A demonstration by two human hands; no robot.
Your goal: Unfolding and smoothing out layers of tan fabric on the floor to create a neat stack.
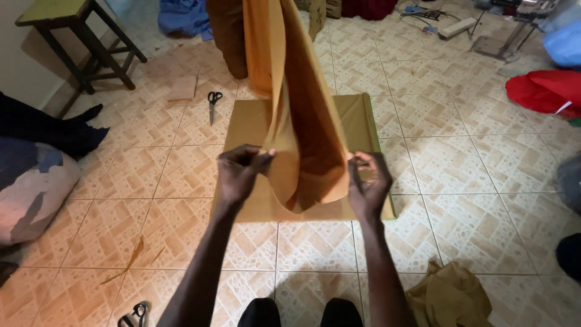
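Two hands at work on one length of mustard-brown cloth (296, 109), hanging upright between them above a flat folded piece of the same cloth (363, 115) spread on the tiled floor (472, 206). Far left: wooden stool (78, 36), dark bundle, then black-handled scissors (213, 100) lying well apart from the work. Left hand (239, 172) — grip pinched narrow on the cloth's left edge. Right hand (368, 181) — grip closed likewise on the right edge. Judged from this: raised and held by both edges, lower fold hanging just above the flat piece, not yet laid down or smoothed out. Lower right, crumpled scrap of brown cloth (451, 297); farther right, red fabric (544, 91).
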